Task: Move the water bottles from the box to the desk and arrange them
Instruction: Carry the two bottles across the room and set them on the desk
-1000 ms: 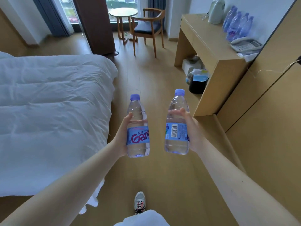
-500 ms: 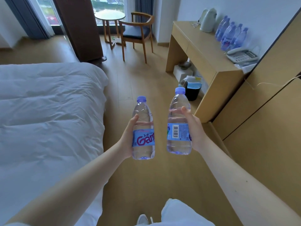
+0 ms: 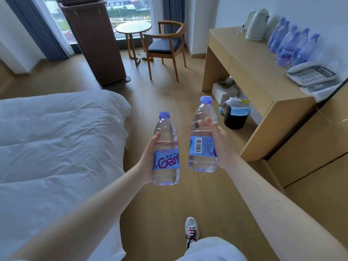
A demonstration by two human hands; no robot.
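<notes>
I carry two clear water bottles with purple caps, both upright over the wooden floor. My left hand (image 3: 148,159) grips the left bottle (image 3: 166,153), whose blue label faces me. My right hand (image 3: 221,146) grips the right bottle (image 3: 202,136), barcode side toward me and held a little higher. The wooden desk (image 3: 250,72) stands ahead on the right. Several matching bottles (image 3: 290,47) stand grouped at its back by the wall. No box is in view.
A white kettle (image 3: 257,24) and a telephone (image 3: 311,75) flank the desk's bottles. A black bin (image 3: 235,118) and white boxes sit under the desk. A bed (image 3: 56,147) fills the left; a chair (image 3: 165,46), round table (image 3: 133,28) and brown cabinet (image 3: 94,42) stand ahead.
I have walked forward, so the desk and its bottles appear nearer and larger. Both bottles stay gripped and upright. My foot now shows below.
</notes>
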